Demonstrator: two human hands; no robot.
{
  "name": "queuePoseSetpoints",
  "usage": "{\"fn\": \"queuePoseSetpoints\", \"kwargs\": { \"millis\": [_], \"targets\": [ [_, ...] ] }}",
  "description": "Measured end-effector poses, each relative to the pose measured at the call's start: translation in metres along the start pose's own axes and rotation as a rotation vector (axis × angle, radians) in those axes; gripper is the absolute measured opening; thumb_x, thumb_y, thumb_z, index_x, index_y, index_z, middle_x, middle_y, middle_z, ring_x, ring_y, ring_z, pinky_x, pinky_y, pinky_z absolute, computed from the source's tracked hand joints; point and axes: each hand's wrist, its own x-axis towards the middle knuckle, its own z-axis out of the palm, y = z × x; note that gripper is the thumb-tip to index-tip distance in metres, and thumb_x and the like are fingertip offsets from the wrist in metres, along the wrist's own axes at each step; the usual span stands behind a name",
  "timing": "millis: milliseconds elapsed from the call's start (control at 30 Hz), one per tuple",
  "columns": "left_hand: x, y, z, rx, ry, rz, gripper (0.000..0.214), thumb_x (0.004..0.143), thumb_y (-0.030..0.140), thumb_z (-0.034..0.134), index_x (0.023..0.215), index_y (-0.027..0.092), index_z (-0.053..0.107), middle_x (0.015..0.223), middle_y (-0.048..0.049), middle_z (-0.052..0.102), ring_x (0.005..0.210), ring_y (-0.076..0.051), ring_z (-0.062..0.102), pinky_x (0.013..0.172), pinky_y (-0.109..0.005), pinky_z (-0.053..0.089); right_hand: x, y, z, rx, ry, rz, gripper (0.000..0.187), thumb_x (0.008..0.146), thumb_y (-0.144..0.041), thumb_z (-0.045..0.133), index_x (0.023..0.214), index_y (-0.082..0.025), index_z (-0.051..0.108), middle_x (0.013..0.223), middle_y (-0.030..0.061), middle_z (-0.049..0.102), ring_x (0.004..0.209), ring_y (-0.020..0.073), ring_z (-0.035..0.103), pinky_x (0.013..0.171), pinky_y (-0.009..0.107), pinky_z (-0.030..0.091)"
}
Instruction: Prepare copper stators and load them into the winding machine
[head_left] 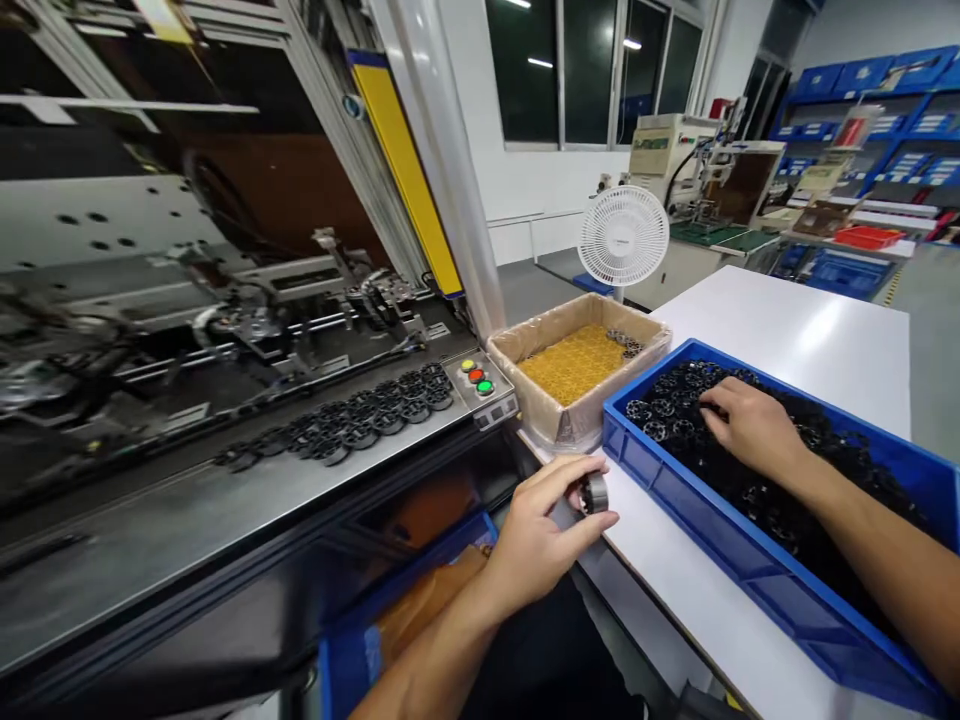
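Observation:
My left hand (pixel 546 530) pinches a small round metal ring part (pixel 595 492) between thumb and fingers, just in front of the blue bin's near left corner. My right hand (pixel 750 425) reaches into the blue bin (pixel 679 480), fingers curled down among the black round parts (pixel 817 470) that fill it; what the fingers hold is hidden. Behind the left hand stands a cardboard box (pixel 570 415) lined with plastic, holding small yellow pieces (pixel 574 362) and a few black parts at its far corner.
A machine bed on the left carries a row of black round parts (pixel 352 420) and a panel of coloured buttons (pixel 476 378). A white fan (pixel 622 237) stands behind the box. The white table (pixel 810 335) extends right. A blue crate (pixel 360 650) sits below.

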Motion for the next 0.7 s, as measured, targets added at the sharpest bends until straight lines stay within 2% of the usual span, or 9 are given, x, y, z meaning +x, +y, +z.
{"fn": "queuePoseSetpoints", "kwargs": {
  "millis": [33,100,167,200,267,367,500,700],
  "targets": [
    [0.002,0.002,0.0,-0.044,-0.014,-0.013,0.04,0.077,0.028,0.081,0.116,0.022,0.075,0.113,-0.0116,0.073,0.095,-0.022,0.066,0.077,-0.028,0.053,-0.007,-0.013,-0.006,0.104,0.097,-0.073,0.017,0.093,-0.017,0.057,0.1,-0.015,0.071,0.104,0.0133,0.07,0.096,0.024,0.069,0.084,0.037,0.057],
    [0.006,0.005,0.002,-0.151,-0.066,-0.055,0.04,0.076,0.029,0.082,0.115,0.023,0.076,0.114,-0.0113,0.075,0.099,-0.024,0.068,0.085,-0.03,0.054,-0.026,-0.041,-0.015,0.459,0.318,-0.308,0.013,0.091,-0.018,0.06,0.1,-0.017,0.069,0.097,0.0098,0.071,0.09,0.0218,0.068,0.079,0.035,0.058],
    [0.008,0.008,0.008,-0.293,-0.122,-0.115,0.043,0.074,0.027,0.083,0.116,0.024,0.076,0.112,-0.0097,0.076,0.095,-0.022,0.07,0.087,-0.031,0.056,-0.044,-0.067,-0.021,0.71,0.409,-0.48,0.018,0.089,-0.011,0.062,0.104,-0.019,0.068,0.094,0.008,0.071,0.087,0.0203,0.068,0.075,0.034,0.059],
    [0.009,0.01,0.012,-0.374,-0.143,-0.15,0.044,0.073,0.026,0.084,0.115,0.024,0.076,0.109,-0.0084,0.077,0.093,-0.021,0.071,0.085,-0.029,0.057,-0.05,-0.076,-0.022,0.768,0.42,-0.523,0.021,0.088,-0.009,0.062,0.106,-0.02,0.068,0.094,0.0079,0.071,0.087,0.0197,0.068,0.075,0.034,0.059],
    [0.009,0.013,0.019,-0.534,-0.177,-0.212,0.046,0.069,0.022,0.086,0.114,0.025,0.076,0.104,-0.0058,0.078,0.088,-0.017,0.072,0.081,-0.025,0.058,-0.057,-0.086,-0.023,0.8,0.432,-0.55,0.024,0.087,-0.006,0.062,0.107,-0.019,0.068,0.093,0.0081,0.069,0.086,0.0192,0.067,0.073,0.034,0.059],
    [0.008,0.018,0.026,-0.654,-0.192,-0.277,0.049,0.062,0.013,0.089,0.109,0.024,0.078,0.091,-0.0031,0.079,0.079,-0.014,0.072,0.073,-0.02,0.058,-0.057,-0.086,-0.021,0.786,0.449,-0.549,0.024,0.087,-0.004,0.062,0.105,-0.018,0.067,0.091,0.0078,0.066,0.083,0.0185,0.064,0.07,0.034,0.058],
    [0.008,0.022,0.03,-0.645,-0.13,-0.278,0.053,0.053,0.004,0.091,0.102,0.021,0.08,0.087,-0.0021,0.079,0.072,-0.013,0.072,0.07,-0.02,0.06,-0.055,-0.082,-0.021,0.748,0.476,-0.581,0.028,0.086,-0.002,0.06,0.109,-0.017,0.064,0.091,0.0082,0.065,0.082,0.0189,0.063,0.069,0.036,0.056],
    [0.007,0.02,0.029,-0.641,-0.069,-0.216,0.055,0.054,0.003,0.091,0.104,0.021,0.078,0.09,-0.0018,0.081,0.079,-0.012,0.075,0.076,-0.016,0.059,-0.054,-0.081,-0.021,0.696,0.448,-0.726,0.049,0.083,-0.012,0.062,0.131,-0.015,0.052,0.103,0.0131,0.064,0.095,0.0242,0.063,0.079,0.044,0.059]
  ]
}}
